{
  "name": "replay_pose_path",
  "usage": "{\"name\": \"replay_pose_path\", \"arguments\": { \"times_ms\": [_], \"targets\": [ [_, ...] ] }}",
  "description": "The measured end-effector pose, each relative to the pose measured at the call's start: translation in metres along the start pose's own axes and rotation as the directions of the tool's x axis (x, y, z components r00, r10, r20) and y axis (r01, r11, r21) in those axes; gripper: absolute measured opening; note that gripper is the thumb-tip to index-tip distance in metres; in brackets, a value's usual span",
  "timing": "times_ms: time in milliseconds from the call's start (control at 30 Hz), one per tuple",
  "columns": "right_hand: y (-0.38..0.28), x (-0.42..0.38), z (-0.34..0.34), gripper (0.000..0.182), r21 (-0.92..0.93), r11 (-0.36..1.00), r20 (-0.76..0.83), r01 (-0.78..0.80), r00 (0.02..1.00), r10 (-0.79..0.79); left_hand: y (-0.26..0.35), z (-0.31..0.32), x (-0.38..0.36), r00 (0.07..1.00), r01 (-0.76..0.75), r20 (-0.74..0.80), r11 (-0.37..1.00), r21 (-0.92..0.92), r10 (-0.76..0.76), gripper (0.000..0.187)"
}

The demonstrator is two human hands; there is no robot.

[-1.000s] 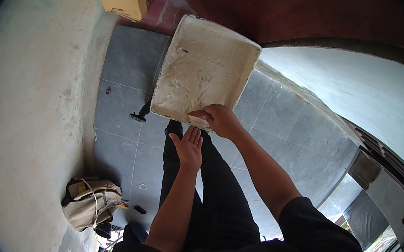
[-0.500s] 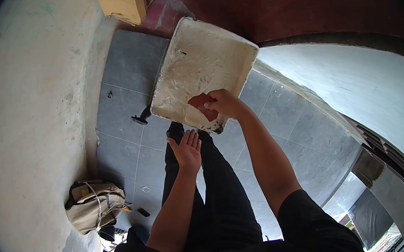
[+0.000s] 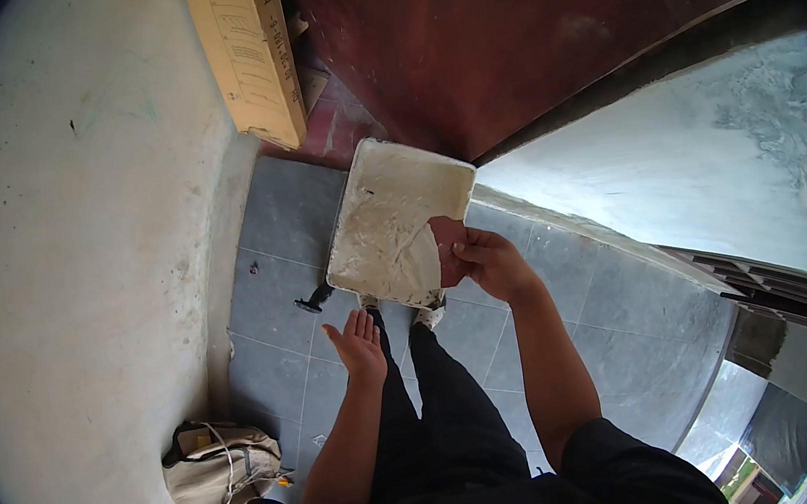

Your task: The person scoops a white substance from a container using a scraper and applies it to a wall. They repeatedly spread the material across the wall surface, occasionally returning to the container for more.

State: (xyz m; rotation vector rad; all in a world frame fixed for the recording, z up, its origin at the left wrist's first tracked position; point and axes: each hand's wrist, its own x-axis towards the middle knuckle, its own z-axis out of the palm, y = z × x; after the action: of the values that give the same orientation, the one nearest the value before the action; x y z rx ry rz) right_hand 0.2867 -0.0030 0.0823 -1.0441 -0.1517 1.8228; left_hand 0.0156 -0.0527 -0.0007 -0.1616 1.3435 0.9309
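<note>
My right hand (image 3: 493, 259) grips a dark red flat scraper (image 3: 449, 249) by its edge, over the right side of a shallow white tray (image 3: 373, 170). Pale, wet-looking paste (image 3: 386, 234) coats the inside of the tray, with smear marks beside the scraper. Below the tray's near edge, my left hand (image 3: 359, 346) is palm up with its fingers stretched out and nothing on it.
A black-handled object (image 3: 313, 299) lies left of the tray on grey floor tiles (image 3: 276, 363). A tan bag (image 3: 223, 467) rests by the left wall. A tall cardboard box (image 3: 254, 59) stands beyond, near a dark red surface (image 3: 537, 24) and a pale wall (image 3: 674, 158).
The view has tilted up, so the tray appears lower and smaller. My right hand has lifted the scraper toward the tray's right edge; my left hand remains open, palm up.
</note>
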Motion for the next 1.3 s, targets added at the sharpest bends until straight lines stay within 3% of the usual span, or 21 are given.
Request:
{"name": "replay_pose_path", "arguments": {
  "times_ms": [33, 100, 333, 500, 633, 833, 1100, 1233, 1300],
  "targets": [
    [0.002, 0.004, 0.0, 0.035, -0.002, 1.0, 0.006, 0.021, 1.0, -0.021, 0.005, 0.003, -0.003, 1.0, -0.002, -0.002, 1.0, 0.009, 0.002, 0.1],
    [0.013, 0.009, -0.005, 0.034, -0.083, 0.996, -0.164, -0.024, 0.986, 0.01, 0.016, 0.009, -0.01, 1.0, 0.002, 0.024, 1.0, -0.005, -0.002, 0.1],
    [0.0, -0.024, 0.045, 0.035, 0.104, 0.982, -0.149, 0.16, 0.978, -0.143, 0.077, 0.051, -0.03, 0.973, -0.037, 0.229, 0.996, 0.077, 0.019, 0.102],
    [0.008, -0.042, 0.059, 0.035, -0.094, 0.987, -0.384, 0.132, 0.91, -0.159, 0.118, 0.064, -0.039, 0.961, 0.0, 0.274, 0.993, 0.116, -0.032, 0.103],
    [0.002, -0.062, 0.084, 0.034, 0.107, 0.928, -0.326, 0.356, 0.895, -0.305, 0.146, 0.074, -0.047, 0.918, -0.044, 0.393, 0.975, 0.219, -0.046, 0.104],
    [0.008, -0.075, 0.094, 0.031, 0.155, 0.9, -0.407, 0.406, 0.857, -0.316, 0.166, 0.11, -0.056, 0.876, -0.064, 0.47, 0.939, 0.338, -0.11, 0.103],
    [-0.003, -0.11, 0.114, 0.03, 0.286, 0.856, -0.257, 0.43, 0.895, -0.364, 0.171, 0.156, -0.085, 0.821, -0.12, 0.561, 0.927, 0.355, -0.108, 0.101],
    [-0.014, -0.13, 0.116, 0.026, 0.234, 0.851, -0.239, 0.47, 0.876, -0.418, 0.166, 0.171, -0.092, 0.806, -0.152, 0.584, 0.923, 0.354, -0.091, 0.099],
    [-0.012, -0.128, 0.102, 0.023, 0.333, 0.815, -0.226, 0.474, 0.879, -0.419, 0.162, 0.186, -0.098, 0.796, -0.178, 0.598, 0.907, 0.381, -0.094, 0.097]
  ]
}}
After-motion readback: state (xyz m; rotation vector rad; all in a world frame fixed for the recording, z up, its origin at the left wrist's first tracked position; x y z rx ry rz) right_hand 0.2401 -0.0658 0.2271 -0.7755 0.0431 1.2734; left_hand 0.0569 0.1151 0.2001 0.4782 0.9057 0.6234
